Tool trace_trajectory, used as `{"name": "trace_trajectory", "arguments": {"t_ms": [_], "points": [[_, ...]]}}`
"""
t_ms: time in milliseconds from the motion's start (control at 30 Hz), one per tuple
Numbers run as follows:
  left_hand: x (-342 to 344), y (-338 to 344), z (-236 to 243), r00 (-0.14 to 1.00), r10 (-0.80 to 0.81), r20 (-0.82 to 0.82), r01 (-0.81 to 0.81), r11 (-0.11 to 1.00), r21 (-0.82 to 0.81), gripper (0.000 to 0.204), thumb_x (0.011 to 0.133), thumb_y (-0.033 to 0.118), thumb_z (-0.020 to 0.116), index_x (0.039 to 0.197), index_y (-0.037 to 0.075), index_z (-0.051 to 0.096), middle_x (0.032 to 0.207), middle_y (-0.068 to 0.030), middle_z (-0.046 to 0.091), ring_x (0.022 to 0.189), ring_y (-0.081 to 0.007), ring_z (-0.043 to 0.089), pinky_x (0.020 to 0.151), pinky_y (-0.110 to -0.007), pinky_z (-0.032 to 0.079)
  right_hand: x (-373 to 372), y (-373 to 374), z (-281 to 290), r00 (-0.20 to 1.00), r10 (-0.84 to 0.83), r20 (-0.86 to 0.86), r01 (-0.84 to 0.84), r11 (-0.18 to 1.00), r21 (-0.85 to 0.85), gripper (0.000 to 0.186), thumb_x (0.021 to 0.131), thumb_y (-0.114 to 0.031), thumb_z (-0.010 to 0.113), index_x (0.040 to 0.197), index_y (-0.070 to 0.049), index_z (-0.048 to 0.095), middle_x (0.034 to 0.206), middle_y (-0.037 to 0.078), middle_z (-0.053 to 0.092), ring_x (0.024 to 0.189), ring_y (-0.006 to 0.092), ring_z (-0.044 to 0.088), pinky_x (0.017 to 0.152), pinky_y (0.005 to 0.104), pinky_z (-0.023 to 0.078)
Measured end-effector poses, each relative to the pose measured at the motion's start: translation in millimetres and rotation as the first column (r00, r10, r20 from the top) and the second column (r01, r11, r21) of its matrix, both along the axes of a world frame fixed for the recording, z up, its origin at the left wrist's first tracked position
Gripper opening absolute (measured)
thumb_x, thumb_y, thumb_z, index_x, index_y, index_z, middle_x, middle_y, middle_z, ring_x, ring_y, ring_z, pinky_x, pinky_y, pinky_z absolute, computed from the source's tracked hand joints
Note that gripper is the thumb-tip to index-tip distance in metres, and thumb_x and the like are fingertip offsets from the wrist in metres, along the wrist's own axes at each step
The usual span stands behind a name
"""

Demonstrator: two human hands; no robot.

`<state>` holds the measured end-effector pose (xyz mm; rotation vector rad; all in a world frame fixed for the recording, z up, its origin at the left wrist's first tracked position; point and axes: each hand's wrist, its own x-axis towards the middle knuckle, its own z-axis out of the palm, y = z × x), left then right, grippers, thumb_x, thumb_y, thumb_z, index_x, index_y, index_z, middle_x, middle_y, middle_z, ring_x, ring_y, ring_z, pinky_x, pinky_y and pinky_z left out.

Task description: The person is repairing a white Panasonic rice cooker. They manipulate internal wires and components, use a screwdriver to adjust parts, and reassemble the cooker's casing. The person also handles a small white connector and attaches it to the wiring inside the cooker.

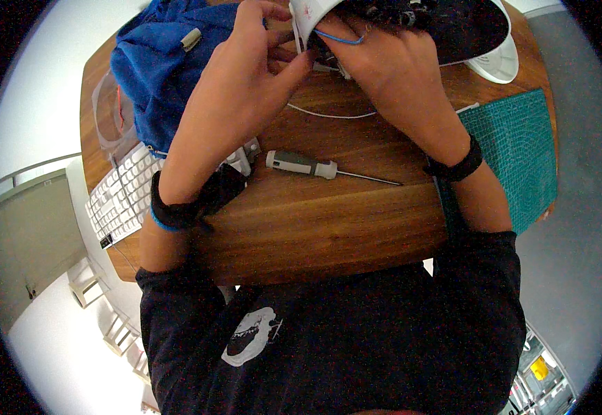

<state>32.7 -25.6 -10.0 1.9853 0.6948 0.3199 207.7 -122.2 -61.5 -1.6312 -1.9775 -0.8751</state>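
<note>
At the top edge of the view lies an opened white device housing [309,15] with a dark inside, partly cut off by the frame. My left hand [249,72] grips its left rim, thumb below and fingers behind, partly hidden. My right hand [397,69] reaches into the housing with bent fingers, their tips out of sight. A thin blue wire [339,37] crosses by the right index finger. Below both hands a grey and white screwdriver [302,165] lies on the wooden table [328,228], its shaft pointing right.
A blue cloth bag [159,76] is heaped at the left, beside a white keyboard [124,190] partly under my left arm. A green cutting mat [515,155] lies at the right. A white rounded part [501,62] sits behind it, and a white cable [332,114] runs below the housing.
</note>
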Motion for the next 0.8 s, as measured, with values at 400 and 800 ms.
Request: {"name": "trace_trajectory", "arguments": {"t_ms": [400, 800], "points": [[-0.4, 1.0, 2.7, 0.998, -0.015, -0.068, 0.021, 0.997, 0.074, 0.041, 0.097, 0.003, 0.067, 0.126, -0.004, 0.040, 0.114, -0.0260, 0.069, 0.103, -0.0278, 0.073, 0.083, -0.036, 0.058, -5.8, -8.9, 22.5, 0.998, -0.030, 0.060, 0.038, 0.992, -0.124, 0.026, 0.088, -0.015, 0.069, 0.114, -0.013, 0.072, 0.086, 0.005, 0.071, 0.069, 0.0198, 0.071, 0.053, 0.0319, 0.053], [1.4, -4.5, 20.8, 0.998, -0.020, -0.058, 0.017, 0.998, -0.054, 0.041, 0.098, 0.003, 0.066, 0.127, -0.005, 0.039, 0.116, -0.0252, 0.069, 0.098, -0.0259, 0.073, 0.080, -0.034, 0.060, -4.5, -8.2, 13.9, 0.998, -0.051, 0.022, 0.054, 0.989, -0.141, 0.026, 0.088, -0.016, 0.069, 0.114, -0.013, 0.072, 0.086, 0.005, 0.070, 0.071, 0.0205, 0.071, 0.053, 0.0327, 0.054]]}}
